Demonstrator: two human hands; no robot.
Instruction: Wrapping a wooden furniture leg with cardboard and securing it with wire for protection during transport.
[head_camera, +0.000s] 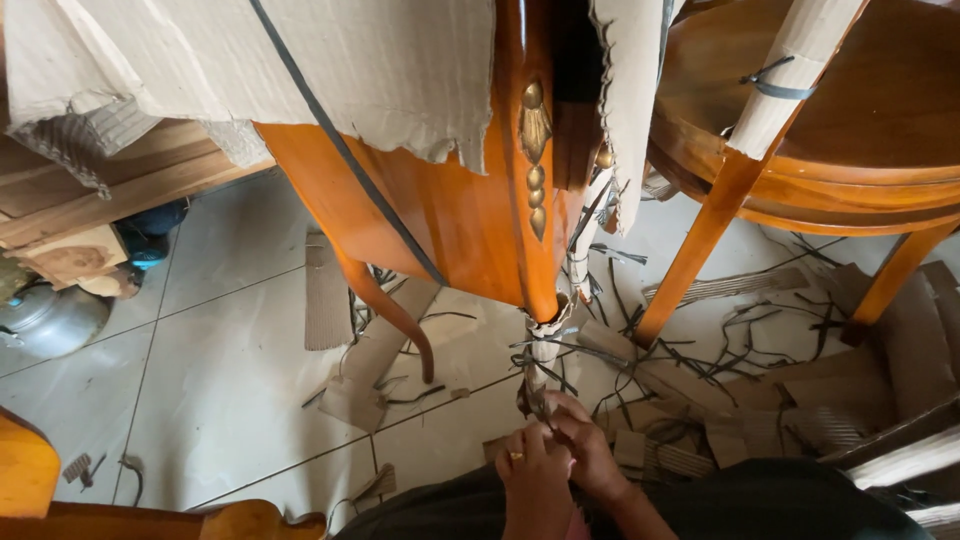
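Cardboard wrap (545, 350) on the orange cabinet's front leg (541, 290), low near the floor, is being pinched by left hand (533, 478) and right hand (588, 447). Black strapping (540, 362) is probably being worked loose; it is best pulled away from the lacquer.

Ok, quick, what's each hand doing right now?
Left hand: closed on the cardboard wrap at the leg's foot.
Right hand: closed on the same wrap.

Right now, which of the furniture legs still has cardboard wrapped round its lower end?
The cabinet's corner leg, at both hands: cardboard and dark strapping cover its lower end. The curved leg and the round table's straight leg are bare there.
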